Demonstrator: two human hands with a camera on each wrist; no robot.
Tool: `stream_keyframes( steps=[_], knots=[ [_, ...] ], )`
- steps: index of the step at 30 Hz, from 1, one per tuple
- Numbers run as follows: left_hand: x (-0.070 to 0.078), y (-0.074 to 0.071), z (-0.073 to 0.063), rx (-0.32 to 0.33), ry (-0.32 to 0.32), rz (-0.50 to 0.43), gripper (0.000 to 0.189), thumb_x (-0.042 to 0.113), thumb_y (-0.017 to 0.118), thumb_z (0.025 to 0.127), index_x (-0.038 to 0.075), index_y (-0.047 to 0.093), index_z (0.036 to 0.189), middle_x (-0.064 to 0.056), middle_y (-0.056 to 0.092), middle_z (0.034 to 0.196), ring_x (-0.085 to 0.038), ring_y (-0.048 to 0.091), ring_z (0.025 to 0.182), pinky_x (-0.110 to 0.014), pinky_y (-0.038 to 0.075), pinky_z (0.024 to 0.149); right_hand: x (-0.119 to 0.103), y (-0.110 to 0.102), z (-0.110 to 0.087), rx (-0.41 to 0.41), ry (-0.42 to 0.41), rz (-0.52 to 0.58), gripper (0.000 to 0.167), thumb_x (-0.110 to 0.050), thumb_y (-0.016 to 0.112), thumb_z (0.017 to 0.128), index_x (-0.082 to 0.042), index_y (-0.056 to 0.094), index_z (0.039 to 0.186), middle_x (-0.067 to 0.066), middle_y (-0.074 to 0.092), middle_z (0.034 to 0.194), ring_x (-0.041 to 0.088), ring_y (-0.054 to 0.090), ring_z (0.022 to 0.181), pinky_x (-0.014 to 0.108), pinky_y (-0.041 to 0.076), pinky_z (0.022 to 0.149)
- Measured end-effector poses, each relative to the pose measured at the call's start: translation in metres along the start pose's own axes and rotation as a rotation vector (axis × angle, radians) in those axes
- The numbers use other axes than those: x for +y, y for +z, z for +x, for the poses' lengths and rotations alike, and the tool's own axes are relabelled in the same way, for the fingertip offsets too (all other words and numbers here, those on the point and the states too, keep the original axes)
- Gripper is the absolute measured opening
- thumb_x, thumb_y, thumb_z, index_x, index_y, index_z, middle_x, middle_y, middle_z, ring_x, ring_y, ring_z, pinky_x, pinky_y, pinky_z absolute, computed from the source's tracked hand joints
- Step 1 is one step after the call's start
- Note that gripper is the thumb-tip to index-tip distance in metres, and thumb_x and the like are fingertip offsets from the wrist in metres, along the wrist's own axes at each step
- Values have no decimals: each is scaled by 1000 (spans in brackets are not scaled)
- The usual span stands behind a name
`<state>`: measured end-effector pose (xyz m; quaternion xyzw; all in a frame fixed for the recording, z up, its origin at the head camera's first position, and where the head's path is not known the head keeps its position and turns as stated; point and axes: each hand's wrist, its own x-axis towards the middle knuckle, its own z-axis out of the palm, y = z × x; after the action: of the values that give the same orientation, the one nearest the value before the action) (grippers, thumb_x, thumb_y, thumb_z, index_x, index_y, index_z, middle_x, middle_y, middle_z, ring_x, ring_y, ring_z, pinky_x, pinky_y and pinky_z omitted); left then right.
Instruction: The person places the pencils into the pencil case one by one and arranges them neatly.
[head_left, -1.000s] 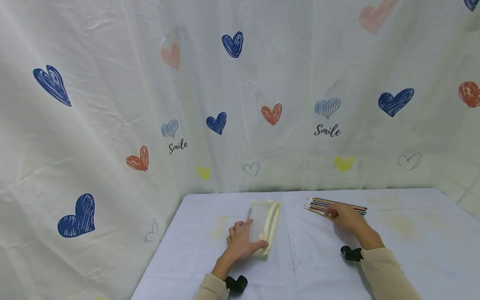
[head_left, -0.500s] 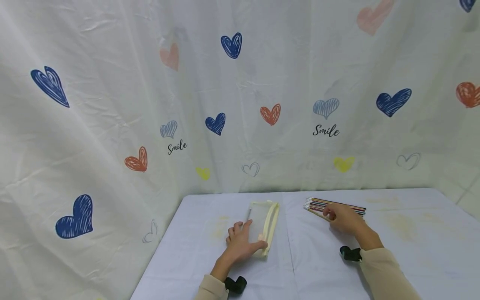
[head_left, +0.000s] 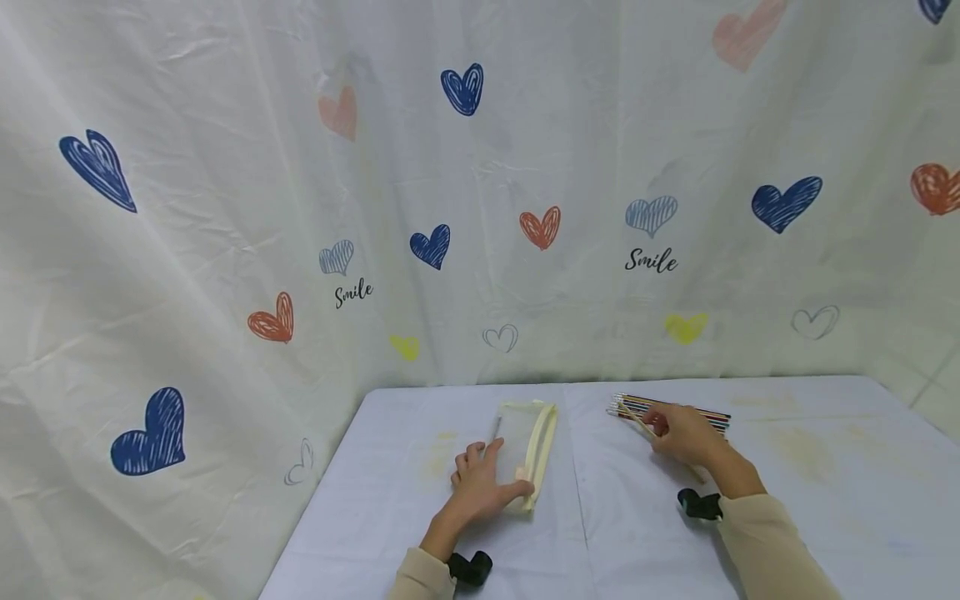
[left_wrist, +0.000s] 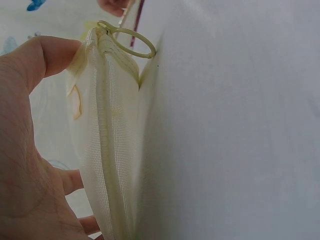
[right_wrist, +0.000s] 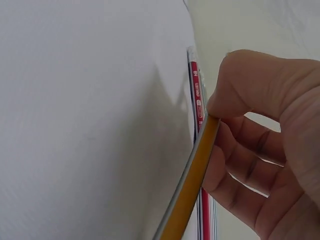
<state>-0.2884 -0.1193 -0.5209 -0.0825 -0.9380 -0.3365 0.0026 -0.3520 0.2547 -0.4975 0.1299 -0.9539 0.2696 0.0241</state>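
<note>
A cream mesh zip pouch [head_left: 543, 442] lies flat on the table, left of centre. My left hand [head_left: 480, 492] rests across its near part, thumb on the zip side and fingers spread toward the other long edge. In the left wrist view, the thumb touches the pouch beside a ring-shaped zip pull [left_wrist: 152, 50]. At the right, my right hand [head_left: 686, 433] pinches a yellow pencil [right_wrist: 190, 185] between thumb and fingers, its shaft angled across the others. Right behind that hand lies a row of striped pencils [head_left: 636, 403], partly hidden by it; one is red with white lettering.
A white cloth covers the table [head_left: 622, 533]. Behind it hangs a white curtain [head_left: 585, 325] printed with hearts and "Smile". A black wrist camera [head_left: 472, 569] is worn on the left wrist, another camera [head_left: 699, 505] on the right.
The yellow pencil has come away from the row in my right hand, its rear end swinging toward me. My left hand and the pouch have stayed in place.
</note>
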Motion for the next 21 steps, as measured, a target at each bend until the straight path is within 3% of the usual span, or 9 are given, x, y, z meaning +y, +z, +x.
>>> stream_keyframes(
  steps=[11,17,21],
  knots=[
    [1,-1,-1,3,-1,-1,97,60,77,76,15,42,155,-22,34,152,-44,29,135,-69,26,103,-5,-5,-1,-9,54,184,35,-4,71,80,3,64,114,6,60,86,17,56,72,30,49,58],
    [3,-1,-2,5,-1,0,96,59,77,77,15,42,155,-23,34,152,-43,29,135,-68,26,102,-8,-7,-2,-1,75,254,42,-3,69,79,6,62,120,7,64,91,16,61,73,29,52,60],
    [2,-1,-2,7,0,0,96,59,77,77,15,42,155,-23,34,152,-43,29,135,-68,26,102,-13,-7,-3,-6,126,355,43,-2,67,85,8,59,126,10,62,96,18,63,76,31,56,64]
  ],
)
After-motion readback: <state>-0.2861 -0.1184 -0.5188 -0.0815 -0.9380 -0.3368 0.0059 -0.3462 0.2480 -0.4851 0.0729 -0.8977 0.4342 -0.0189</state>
